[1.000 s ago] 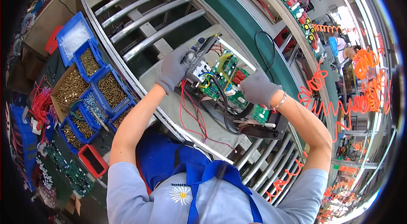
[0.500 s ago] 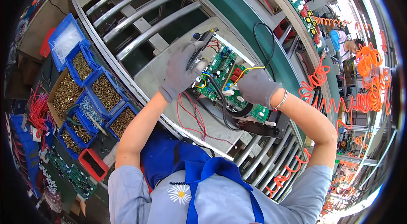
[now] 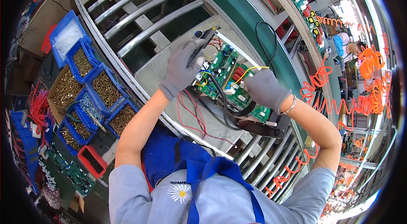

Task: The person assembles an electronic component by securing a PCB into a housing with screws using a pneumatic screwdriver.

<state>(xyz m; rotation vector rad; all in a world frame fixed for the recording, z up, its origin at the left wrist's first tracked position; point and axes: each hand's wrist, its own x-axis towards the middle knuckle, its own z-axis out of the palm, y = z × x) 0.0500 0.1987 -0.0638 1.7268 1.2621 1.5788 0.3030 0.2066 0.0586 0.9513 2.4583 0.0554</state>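
On the grey plate point(image 3: 154, 71): The green board point(image 3: 227, 58) sat in its black frame, between both hands.
Left hand point(image 3: 182, 69): Left of the board, its gloved fingers were bent tight around the black end panel point(image 3: 207, 41).
Right hand point(image 3: 266, 90): Over the board's right side, its gloved fingers were curled. Their tips were hidden, so I could not tell if they pinched anything.
Yellow wire point(image 3: 254, 67): It arched off the board to the right glove. Keeping the panel still and not tugging the wire seemed best.
Black cable point(image 3: 218, 86): It crossed the board and probably got in the way.
Red wires point(image 3: 203, 124): Loose on the board's near side, they could have snagged.
Blue bins point(image 3: 111, 104): They held screws, well left of the board.
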